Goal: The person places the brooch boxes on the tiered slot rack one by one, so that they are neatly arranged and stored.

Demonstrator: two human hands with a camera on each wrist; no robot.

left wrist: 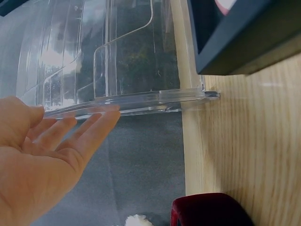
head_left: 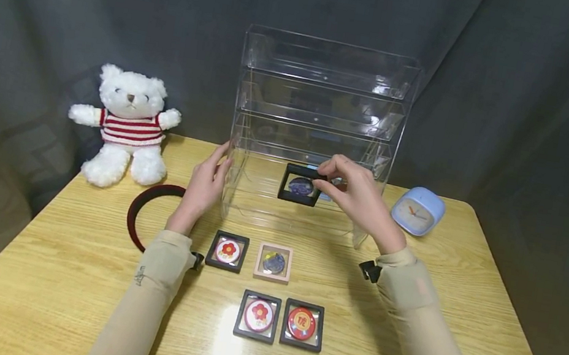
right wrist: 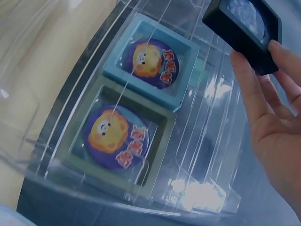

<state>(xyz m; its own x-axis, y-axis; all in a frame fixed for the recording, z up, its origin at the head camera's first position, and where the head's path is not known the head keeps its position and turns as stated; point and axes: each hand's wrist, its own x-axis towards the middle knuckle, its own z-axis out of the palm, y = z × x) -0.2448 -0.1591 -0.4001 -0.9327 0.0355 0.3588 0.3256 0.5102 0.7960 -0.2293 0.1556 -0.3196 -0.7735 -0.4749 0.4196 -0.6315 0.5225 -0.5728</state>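
My right hand (head_left: 357, 192) pinches a black square display frame (head_left: 300, 186) with a dark purplish disc in it, between thumb and fingers. The frame is held upright at the front of a clear acrylic tiered rack (head_left: 323, 87), near its lower shelves. In the right wrist view, a light blue frame (right wrist: 150, 63) and an olive green frame (right wrist: 115, 136), each with a lion badge, lie side by side in the rack. My left hand (head_left: 207, 185) touches the rack's left side with its fingers extended, as the left wrist view shows.
Before the rack lie a black flower-badge frame (head_left: 227, 251), a pink frame (head_left: 273, 262), another flower-badge frame (head_left: 258, 317) and a red-badge frame (head_left: 302, 325). A dark red headband (head_left: 135, 213) and white teddy bear (head_left: 127, 128) are left; a blue clock (head_left: 417, 211) stands right.
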